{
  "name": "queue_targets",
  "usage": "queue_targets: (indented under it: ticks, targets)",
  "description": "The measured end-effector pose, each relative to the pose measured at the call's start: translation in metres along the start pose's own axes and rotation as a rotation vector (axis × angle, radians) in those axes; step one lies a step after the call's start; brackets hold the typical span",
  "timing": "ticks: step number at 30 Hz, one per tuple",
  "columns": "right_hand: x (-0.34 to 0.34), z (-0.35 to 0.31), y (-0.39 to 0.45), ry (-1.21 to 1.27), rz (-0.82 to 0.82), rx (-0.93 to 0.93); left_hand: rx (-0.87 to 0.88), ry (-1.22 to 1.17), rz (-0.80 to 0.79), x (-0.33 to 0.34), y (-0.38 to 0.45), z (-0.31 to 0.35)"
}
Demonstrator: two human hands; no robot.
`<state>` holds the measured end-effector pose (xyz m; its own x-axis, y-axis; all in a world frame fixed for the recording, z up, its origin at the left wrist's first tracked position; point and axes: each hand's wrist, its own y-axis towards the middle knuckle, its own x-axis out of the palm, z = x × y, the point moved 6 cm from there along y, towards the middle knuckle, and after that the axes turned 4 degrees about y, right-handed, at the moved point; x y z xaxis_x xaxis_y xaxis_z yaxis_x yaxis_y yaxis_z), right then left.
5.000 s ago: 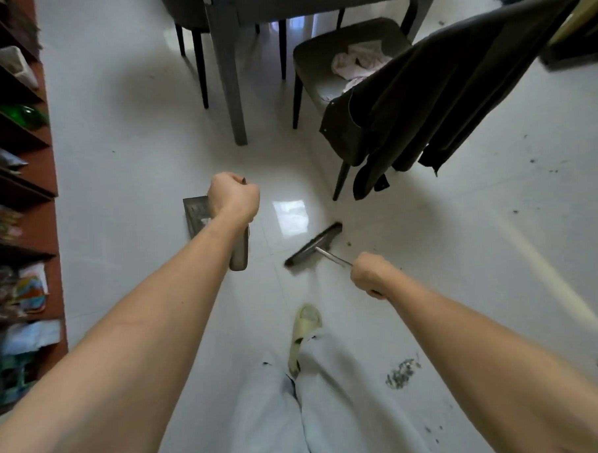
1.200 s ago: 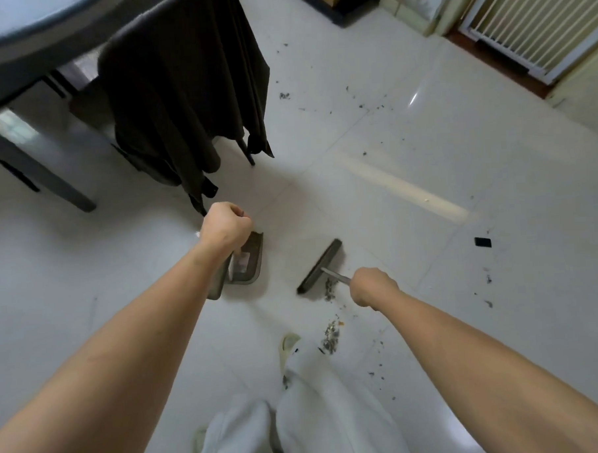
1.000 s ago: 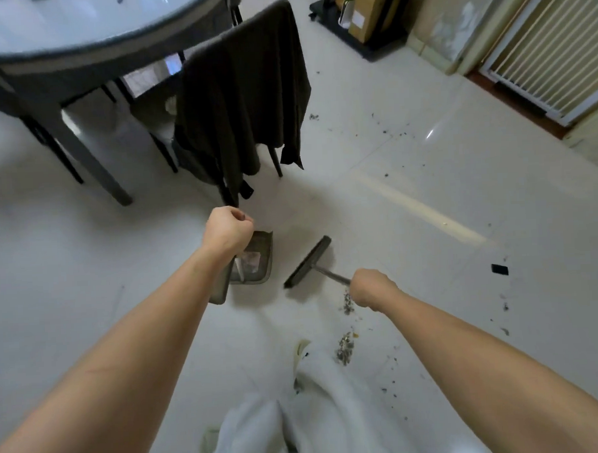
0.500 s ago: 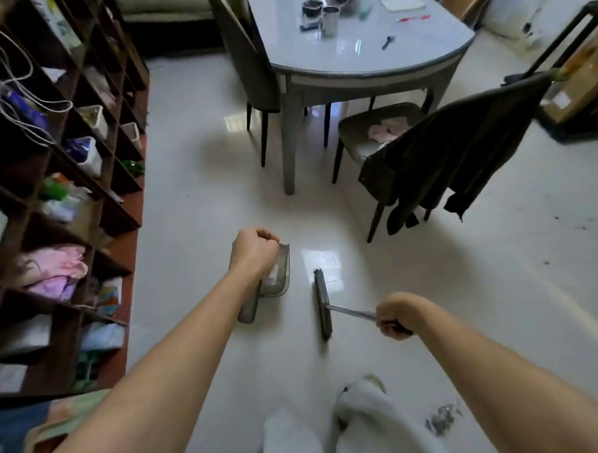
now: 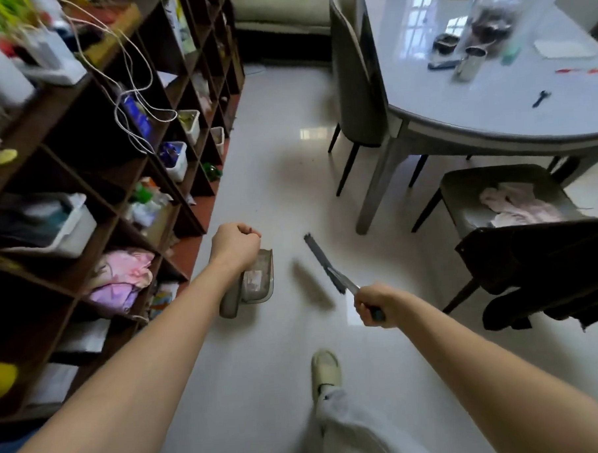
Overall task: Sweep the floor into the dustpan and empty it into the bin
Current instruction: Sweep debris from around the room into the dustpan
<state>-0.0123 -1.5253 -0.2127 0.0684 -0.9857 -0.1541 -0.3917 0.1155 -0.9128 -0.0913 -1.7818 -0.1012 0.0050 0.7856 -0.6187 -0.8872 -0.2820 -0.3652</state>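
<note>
Though blurred, dustpan label unreadable

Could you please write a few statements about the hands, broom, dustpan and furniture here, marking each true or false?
1. The left hand grips the dustpan handle. True.
2. The right hand is empty. False: it grips the broom handle.
3. The shelves stand on the person's left. True.
4. The table is bare. False: a cup and other small items sit on it.
5. A dark garment hangs over a chair on the right. True.
</note>
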Motion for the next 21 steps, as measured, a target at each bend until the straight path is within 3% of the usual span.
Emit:
queue_targets:
  ticks: [8,13,21]
  targets:
    - [-0.004,-0.209,0.061,-0.010,-0.021,-0.114,-0.112,-0.119,0.101,-0.036,0.176,0.061]
    - [0.009,-0.321,0.101,-0.183,0.041,-0.191,-0.120,-0.165,0.077,-0.047,0.272,0.102]
    - [0.034,-0.488,0.170,-0.104,0.142,-0.191,-0.077,-0.148,-0.009,-0.069,0.453,0.170]
